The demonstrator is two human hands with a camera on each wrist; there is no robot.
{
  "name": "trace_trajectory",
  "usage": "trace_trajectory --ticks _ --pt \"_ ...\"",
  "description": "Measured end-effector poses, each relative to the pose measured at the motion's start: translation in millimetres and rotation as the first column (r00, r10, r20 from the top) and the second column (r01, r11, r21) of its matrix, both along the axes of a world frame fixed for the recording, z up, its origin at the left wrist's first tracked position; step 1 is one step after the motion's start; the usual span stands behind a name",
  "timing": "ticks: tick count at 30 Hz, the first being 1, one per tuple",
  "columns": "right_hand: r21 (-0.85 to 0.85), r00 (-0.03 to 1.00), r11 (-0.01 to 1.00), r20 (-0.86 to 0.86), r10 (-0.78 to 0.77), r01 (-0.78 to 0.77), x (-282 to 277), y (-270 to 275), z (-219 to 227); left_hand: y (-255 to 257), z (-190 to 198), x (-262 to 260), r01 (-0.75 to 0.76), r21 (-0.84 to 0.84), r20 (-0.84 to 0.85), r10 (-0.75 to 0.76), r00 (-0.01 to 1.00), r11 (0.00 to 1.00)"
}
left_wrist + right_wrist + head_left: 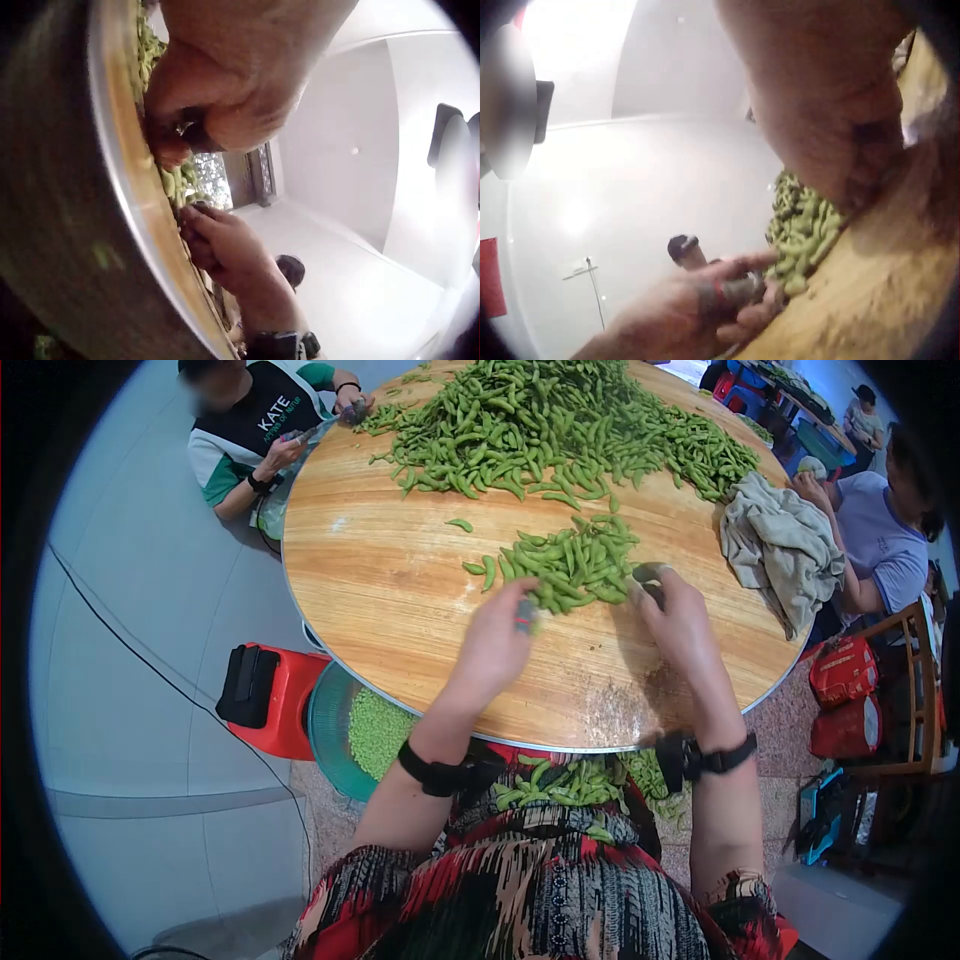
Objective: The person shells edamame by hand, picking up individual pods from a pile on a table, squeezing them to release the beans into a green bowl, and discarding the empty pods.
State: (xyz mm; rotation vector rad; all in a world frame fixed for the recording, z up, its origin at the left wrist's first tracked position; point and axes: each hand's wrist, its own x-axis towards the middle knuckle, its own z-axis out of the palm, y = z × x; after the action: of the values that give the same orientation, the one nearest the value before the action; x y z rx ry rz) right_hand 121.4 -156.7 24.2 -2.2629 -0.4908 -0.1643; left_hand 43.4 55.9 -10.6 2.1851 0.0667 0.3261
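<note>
Green soybean pods form a small heap (580, 560) on the round wooden table (400, 610), between my hands. My left hand (497, 645) is at the heap's near left edge, its fingertips right by the pods. A grey covering with a red band (735, 291) wraps one of its digits, seen in the right wrist view. At the heap's right edge is my right hand (678, 618), bent fingers down close to the pods and a dark covering on one digit. What lies under these fingers is hidden; I cannot tell whether they pinch a pod.
A big mound of pods (540, 420) covers the table's far side. A crumpled cloth (780, 540) lies at the right edge. Below left stand a green basket of shelled beans (375, 730) and a red stool (285, 700). More pods (565, 785) rest on my lap. People sit left and right.
</note>
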Motion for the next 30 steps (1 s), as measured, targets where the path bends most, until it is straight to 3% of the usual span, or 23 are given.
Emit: trace_trajectory --ticks 1,3,4,5,6,9,10,11,12,13,15,16,17,19,20,21,23,25,29,30 --pt "0.007 1.0 1.0 0.005 0.001 -0.001 5 5 -4 -12 6 3 0.067 -0.039 -0.012 -0.068 0.998 0.997" --pt "-0.303 0.998 0.952 0.055 -0.018 0.034 8 15 -7 -26 15 2 0.134 -0.077 -0.02 -0.136 0.99 0.988" --pt "-0.315 0.999 0.949 0.042 -0.007 0.02 2 15 0 -31 17 0 0.177 -0.376 -0.124 -0.238 0.963 0.91" --pt "-0.317 0.999 0.948 0.043 -0.006 0.019 0 11 -2 -35 19 -3 0.163 -0.644 -0.189 -0.362 0.913 0.747" --pt "-0.216 0.999 0.976 0.026 0.026 -0.019 -1 6 -7 -39 25 -9 0.121 -0.719 -0.195 -0.366 0.91 0.684" --pt "-0.009 0.999 1.0 -0.05 0.009 -0.01 -8 -10 -11 -42 27 -22 0.045 -0.755 -0.218 -0.315 0.924 0.654" --pt "0.093 0.993 0.995 -0.115 -0.03 0.041 -13 -14 -9 -46 28 -26 0.043 -0.754 -0.222 -0.316 0.922 0.655" --pt "0.096 0.993 0.994 -0.118 -0.032 0.044 -20 -16 -6 -50 28 -30 0.164 -0.576 -0.092 -0.263 0.96 0.8" --pt "0.19 0.965 0.982 -0.261 0.03 0.021 -28 -17 1 -54 30 -33 0.244 -0.351 0.053 -0.241 0.969 0.904" --pt "0.285 0.915 0.958 -0.389 0.103 0.013 -35 -17 6 -58 33 -35 0.248 -0.349 0.053 -0.245 0.968 0.904" --pt "0.68 0.705 0.729 -0.555 0.441 0.079 -54 -12 6 -67 37 -38 0.351 -0.253 0.116 -0.332 0.936 0.902" --pt "0.778 0.587 0.605 -0.573 0.572 0.17 -64 -9 11 -68 36 -37 0.347 -0.135 0.097 -0.336 0.937 0.928" --pt "0.735 0.603 0.665 -0.593 0.533 0.135 -63 -15 -1 -69 35 -36 0.359 -0.139 0.097 -0.348 0.933 0.923" --pt "0.512 0.747 0.859 -0.563 0.354 -0.021 -68 -25 6 -70 31 -35 0.373 -0.126 0.155 -0.353 0.923 0.919" --pt "0.373 0.893 0.928 -0.407 0.191 -0.028 -69 -35 13 -71 32 -36 0.345 -0.236 0.07 -0.339 0.938 0.908" --pt "0.222 0.978 0.975 -0.202 0.043 0.002 -68 -49 17 -70 31 -36 0.354 -0.242 0.068 -0.349 0.935 0.903" --pt "0.089 0.908 0.905 -0.005 -0.418 0.417 -54 -95 9 -66 27 -35 0.304 -0.387 0.039 -0.314 0.948 0.871" --pt "-0.209 0.755 0.728 0.253 -0.605 0.653 -38 -141 0 -66 24 -36 0.299 -0.455 0.042 -0.315 0.948 0.839" --pt "-0.408 0.812 0.723 0.09 -0.576 0.558 -30 -150 -4 -67 24 -36 0.277 -0.524 -0.007 -0.329 0.944 0.805" --pt "-0.465 0.953 0.843 0.009 -0.303 0.272 -39 -145 6 -67 25 -36 0.257 -0.54 -0.044 -0.332 0.942 0.801"
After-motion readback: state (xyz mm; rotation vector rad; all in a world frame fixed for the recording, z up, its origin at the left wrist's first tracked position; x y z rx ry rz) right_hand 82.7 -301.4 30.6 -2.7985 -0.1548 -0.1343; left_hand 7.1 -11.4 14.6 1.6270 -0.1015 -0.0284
